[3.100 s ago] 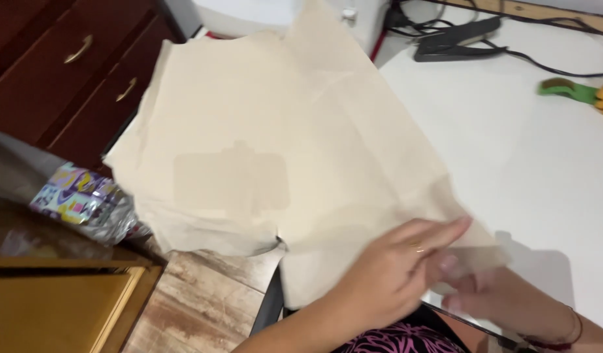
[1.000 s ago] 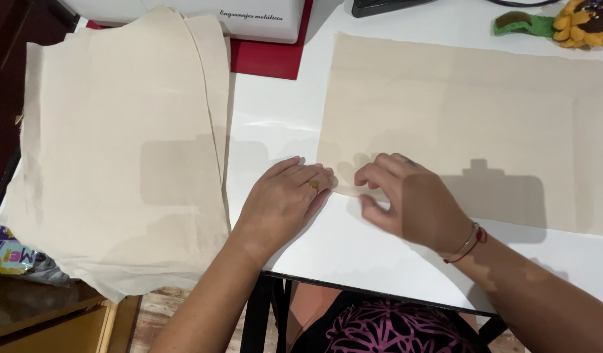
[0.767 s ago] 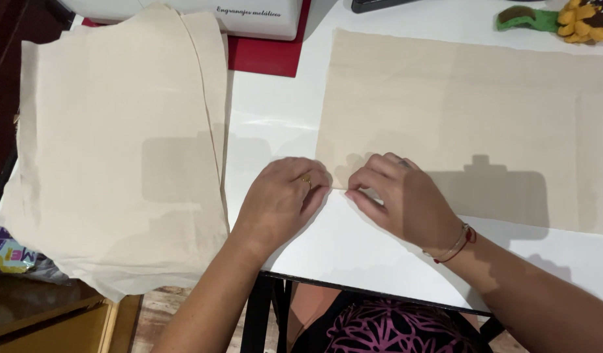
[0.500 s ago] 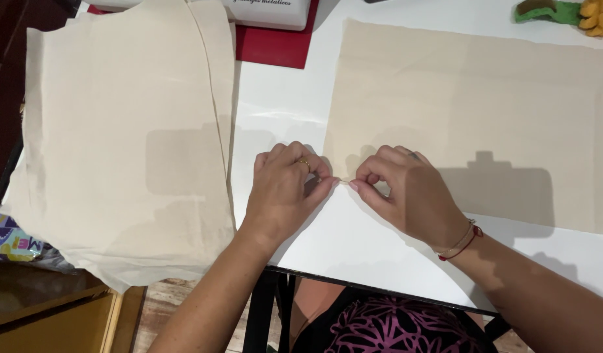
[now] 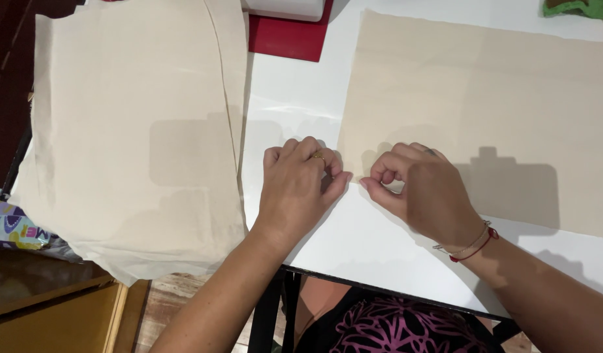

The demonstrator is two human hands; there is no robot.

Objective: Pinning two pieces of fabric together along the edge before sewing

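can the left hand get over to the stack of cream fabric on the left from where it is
Probably yes. The left hand rests on the white table just beside the fabric stack, with only bare tabletop between them.

I am at a home sewing spot: my white worktop [image 5: 380,242] carries a flat cream fabric panel [image 5: 484,111] and, along its left edge, a stack of cut cream fabric pieces [image 5: 131,131]. At the far edge sits a white machine base [image 5: 285,8] on a red mat [image 5: 285,42], with a wood floor [image 5: 177,301] below the near edge.
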